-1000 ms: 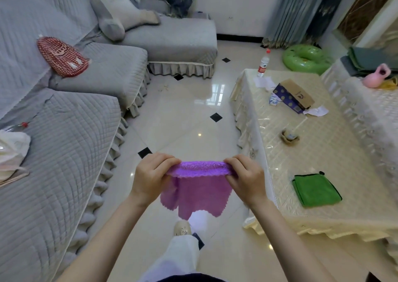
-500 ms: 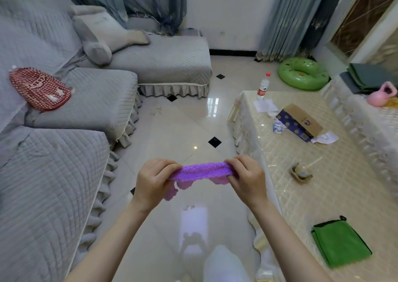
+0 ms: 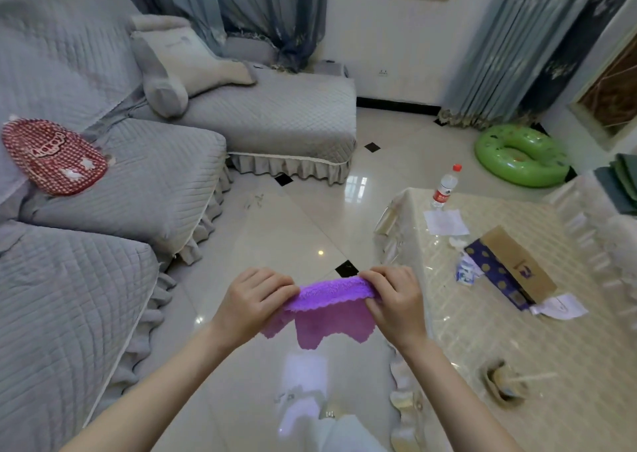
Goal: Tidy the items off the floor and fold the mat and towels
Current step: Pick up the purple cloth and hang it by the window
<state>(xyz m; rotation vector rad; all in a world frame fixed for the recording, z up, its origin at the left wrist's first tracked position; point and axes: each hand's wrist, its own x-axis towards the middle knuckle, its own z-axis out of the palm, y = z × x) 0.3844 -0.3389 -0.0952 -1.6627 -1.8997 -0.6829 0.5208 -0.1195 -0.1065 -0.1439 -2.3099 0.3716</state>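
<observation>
The purple towel hung in the air between the two hands, its top edge stretched level, its scalloped lower edge drooping above the shiny floor. The left hand pinched the left corner with curled fingers; the right hand pinched the right corner likewise. Bare floor lay beneath and far ahead. The grey sofa bordered the left, and the counter edge stood just right of the right hand.

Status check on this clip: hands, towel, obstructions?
Left hand and right hand both pinch purple towel top edge. Towel hangs mid-air above floor. Nothing obstructing.
</observation>
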